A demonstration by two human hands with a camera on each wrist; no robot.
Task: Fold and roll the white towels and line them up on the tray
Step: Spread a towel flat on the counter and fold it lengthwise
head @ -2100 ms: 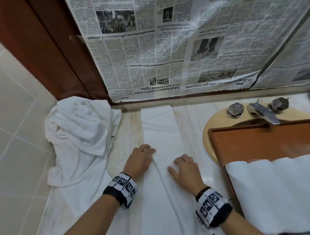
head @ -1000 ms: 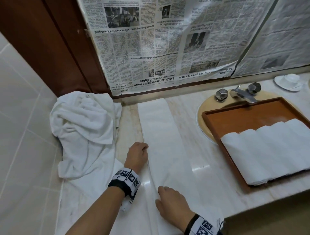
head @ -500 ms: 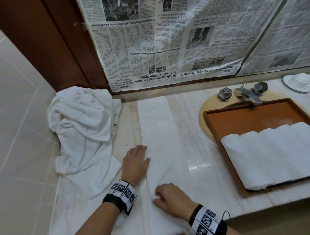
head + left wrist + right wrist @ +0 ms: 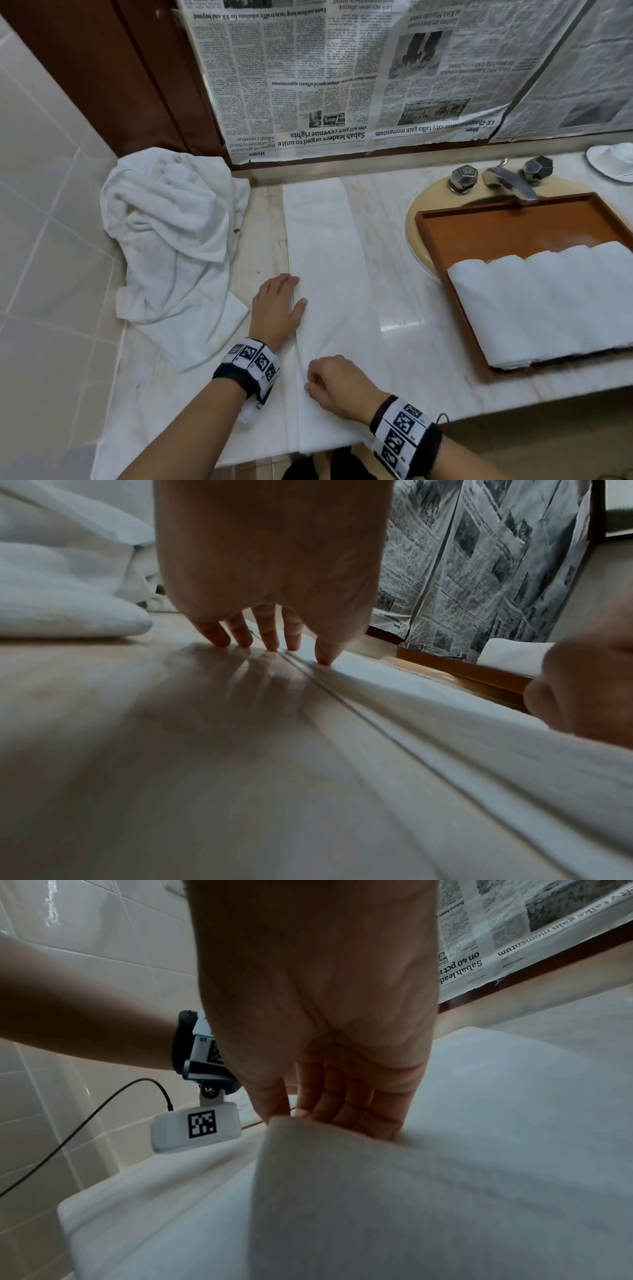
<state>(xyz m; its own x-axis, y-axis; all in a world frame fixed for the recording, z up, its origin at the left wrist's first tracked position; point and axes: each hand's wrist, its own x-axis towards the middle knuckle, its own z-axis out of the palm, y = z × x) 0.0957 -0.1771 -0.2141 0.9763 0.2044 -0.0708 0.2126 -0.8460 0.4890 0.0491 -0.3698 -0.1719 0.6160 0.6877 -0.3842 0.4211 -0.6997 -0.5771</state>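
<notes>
Fingers (image 4: 337, 1104) pinching folded white towel (image 4: 329, 260), long narrow strip, flat on counter (image 4: 411, 291)

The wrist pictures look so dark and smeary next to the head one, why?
Left wrist view: the counter under the left hand is streaked with blur and the fingers cast a grey shadow. Right wrist view: the right hand blocks the light, so the folded towel looks dim and soft. Head view: bright, with glare on the counter.
</notes>
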